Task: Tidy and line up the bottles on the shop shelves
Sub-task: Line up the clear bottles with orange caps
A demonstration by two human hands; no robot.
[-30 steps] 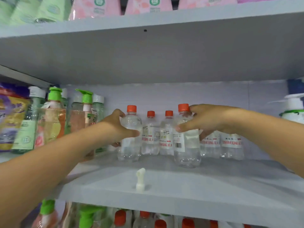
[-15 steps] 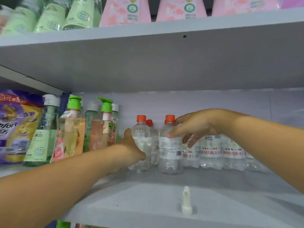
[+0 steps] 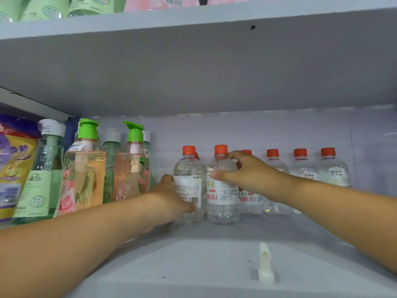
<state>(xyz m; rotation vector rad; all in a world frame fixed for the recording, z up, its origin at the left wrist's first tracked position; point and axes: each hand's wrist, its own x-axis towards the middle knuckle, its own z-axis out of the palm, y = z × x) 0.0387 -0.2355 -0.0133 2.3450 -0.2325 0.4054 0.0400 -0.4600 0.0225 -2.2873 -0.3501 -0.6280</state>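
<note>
Shelf: a pale grey shop shelf point(image 3: 214, 261) carries everything at hand level; the grey underside of the shelf above point(image 3: 193, 67) fills the upper part of the view.
Left hand: the left hand point(image 3: 169, 196) is wrapped around the lower body of a clear plastic bottle with an orange cap and a white barcode label point(image 3: 189, 179), thumb up at the label's left edge, fingertips reaching across the label's lower right.
Right hand: the right hand point(image 3: 247, 175) grips the shoulder of a second clear orange-capped bottle with red lettering on its label point(image 3: 222, 201), thumb across the front, fingers curled over the top by the cap.
Held bottles: both stand upright on the shelf, side by side and touching or nearly so, forward of the rest.
Back row: more clear orange-capped bottles point(image 3: 300, 168) stand upright in a line along the rear wall to the right; one is partly hidden behind the right hand, another peeks out behind the left-held bottle.
Left neighbours: tall pump bottles with green tops holding orange and pink liquid point(image 3: 86, 168), green-tinted bottles with white caps point(image 3: 46, 168), and a purple and yellow pouch point(image 3: 12, 160) at the far left.
Front of shelf: a small white plastic peg point(image 3: 265, 265) stands upright near the front edge, well apart from the bottles.
Upper shelf: green and pink packs point(image 3: 90, 5), only their bottoms visible.
</note>
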